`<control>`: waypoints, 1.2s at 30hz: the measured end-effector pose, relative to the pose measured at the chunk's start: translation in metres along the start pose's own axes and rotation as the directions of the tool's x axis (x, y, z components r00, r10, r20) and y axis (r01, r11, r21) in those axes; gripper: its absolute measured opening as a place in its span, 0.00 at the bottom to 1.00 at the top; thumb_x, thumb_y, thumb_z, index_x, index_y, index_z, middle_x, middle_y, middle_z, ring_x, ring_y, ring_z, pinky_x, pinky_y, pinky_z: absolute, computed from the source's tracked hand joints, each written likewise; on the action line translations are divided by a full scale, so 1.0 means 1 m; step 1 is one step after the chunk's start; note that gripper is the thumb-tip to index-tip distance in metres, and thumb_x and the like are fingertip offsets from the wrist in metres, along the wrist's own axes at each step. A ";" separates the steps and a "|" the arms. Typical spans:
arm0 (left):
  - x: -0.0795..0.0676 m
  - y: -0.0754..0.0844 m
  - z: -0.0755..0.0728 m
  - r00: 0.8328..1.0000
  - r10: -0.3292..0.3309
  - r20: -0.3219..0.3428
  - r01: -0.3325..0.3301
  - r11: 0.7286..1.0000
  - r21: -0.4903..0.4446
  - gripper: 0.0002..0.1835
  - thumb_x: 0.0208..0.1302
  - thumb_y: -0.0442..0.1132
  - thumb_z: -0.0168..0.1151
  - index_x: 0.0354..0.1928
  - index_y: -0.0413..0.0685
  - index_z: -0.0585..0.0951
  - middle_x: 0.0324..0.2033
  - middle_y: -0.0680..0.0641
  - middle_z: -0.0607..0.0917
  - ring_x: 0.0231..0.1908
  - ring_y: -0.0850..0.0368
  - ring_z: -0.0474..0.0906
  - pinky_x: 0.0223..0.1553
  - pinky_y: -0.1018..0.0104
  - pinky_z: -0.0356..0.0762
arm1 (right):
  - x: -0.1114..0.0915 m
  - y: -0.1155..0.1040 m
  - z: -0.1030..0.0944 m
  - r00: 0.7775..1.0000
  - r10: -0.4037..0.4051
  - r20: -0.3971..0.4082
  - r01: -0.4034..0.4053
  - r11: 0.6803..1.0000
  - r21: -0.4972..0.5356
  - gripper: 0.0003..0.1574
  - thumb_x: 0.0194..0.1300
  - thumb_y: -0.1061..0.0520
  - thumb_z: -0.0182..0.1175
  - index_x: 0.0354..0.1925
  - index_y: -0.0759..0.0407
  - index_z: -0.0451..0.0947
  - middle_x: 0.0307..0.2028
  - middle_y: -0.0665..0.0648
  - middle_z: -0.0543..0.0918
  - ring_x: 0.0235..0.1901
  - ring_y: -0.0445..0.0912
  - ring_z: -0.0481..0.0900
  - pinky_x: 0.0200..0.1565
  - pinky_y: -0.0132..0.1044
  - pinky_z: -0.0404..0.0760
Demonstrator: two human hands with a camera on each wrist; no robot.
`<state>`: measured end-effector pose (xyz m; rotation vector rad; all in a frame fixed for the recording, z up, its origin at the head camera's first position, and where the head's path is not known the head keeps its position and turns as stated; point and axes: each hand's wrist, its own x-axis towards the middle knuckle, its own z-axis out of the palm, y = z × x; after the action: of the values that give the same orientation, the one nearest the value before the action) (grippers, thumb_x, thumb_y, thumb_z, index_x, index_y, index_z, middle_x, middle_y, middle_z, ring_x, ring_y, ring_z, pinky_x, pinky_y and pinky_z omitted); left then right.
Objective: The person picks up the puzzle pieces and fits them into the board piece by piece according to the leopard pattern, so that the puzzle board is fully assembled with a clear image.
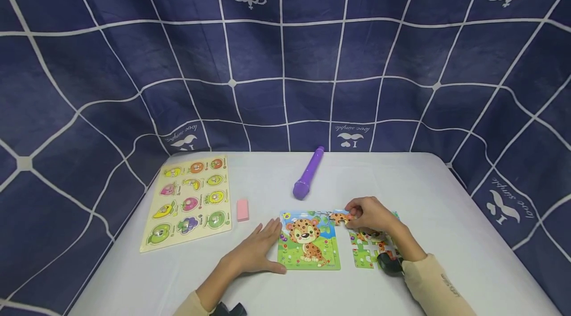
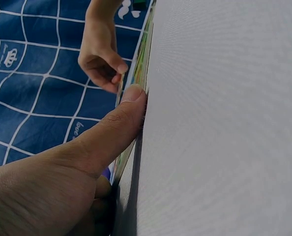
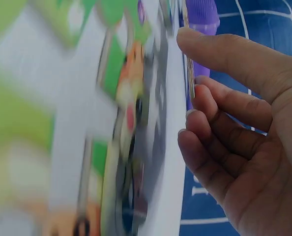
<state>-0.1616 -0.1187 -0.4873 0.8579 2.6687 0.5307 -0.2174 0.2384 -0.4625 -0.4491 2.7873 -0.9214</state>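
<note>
A puzzle board with a leopard cub picture (image 1: pixel 308 241) lies flat on the white table. At its left edge rests my left hand (image 1: pixel 255 251), fingers spread and thumb touching the near left corner; in the left wrist view the thumb (image 2: pixel 116 129) lies against the board's edge. Just off the board's upper right corner, my right hand (image 1: pixel 371 214) pinches a spotted orange and blue puzzle piece (image 1: pixel 338 217), seen edge-on in the right wrist view. Below that hand lies a second set of puzzle pieces (image 1: pixel 363 259) with gaps between them, partly hidden by the right hand and wrist.
A wooden fruit peg board (image 1: pixel 149 229) lies at the left. Beside it is a pink eraser-like block (image 1: pixel 243 210). A purple toy microphone (image 1: pixel 308 175) lies behind the puzzle. Blue checked cloth (image 1: pixel 312 53) encloses the back and sides.
</note>
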 end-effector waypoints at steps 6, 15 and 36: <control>0.000 0.000 0.000 1.000 -0.002 -0.001 0.002 1.000 -0.002 0.64 0.45 0.73 0.65 0.75 0.38 0.53 0.76 0.41 0.50 0.77 0.46 0.45 0.76 0.46 0.44 | 0.007 -0.017 0.013 0.998 -0.056 0.019 0.056 0.998 0.006 0.23 0.46 0.54 0.77 0.41 0.61 0.83 0.28 0.48 0.80 0.27 0.39 0.72 0.29 0.28 0.74; 0.000 0.000 0.000 1.000 -0.007 -0.001 0.007 1.000 -0.009 0.64 0.45 0.73 0.65 0.75 0.38 0.54 0.76 0.41 0.50 0.77 0.46 0.45 0.76 0.46 0.44 | 0.020 -0.044 0.034 0.994 -0.107 0.030 0.107 0.994 -0.015 0.23 0.44 0.54 0.78 0.40 0.59 0.84 0.26 0.46 0.79 0.27 0.38 0.71 0.30 0.27 0.73; 0.000 0.000 0.000 1.000 -0.011 0.011 0.011 1.000 -0.011 0.63 0.47 0.72 0.65 0.75 0.39 0.53 0.77 0.41 0.50 0.77 0.47 0.44 0.77 0.46 0.44 | 0.032 -0.066 0.056 0.994 -0.110 0.027 0.111 0.993 -0.037 0.23 0.45 0.56 0.77 0.42 0.61 0.84 0.27 0.47 0.80 0.28 0.39 0.72 0.32 0.28 0.73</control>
<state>-0.1612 -0.1185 -0.4871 0.8402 2.6564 0.5369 -0.2182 0.1462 -0.4688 -0.6219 2.7856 -0.8788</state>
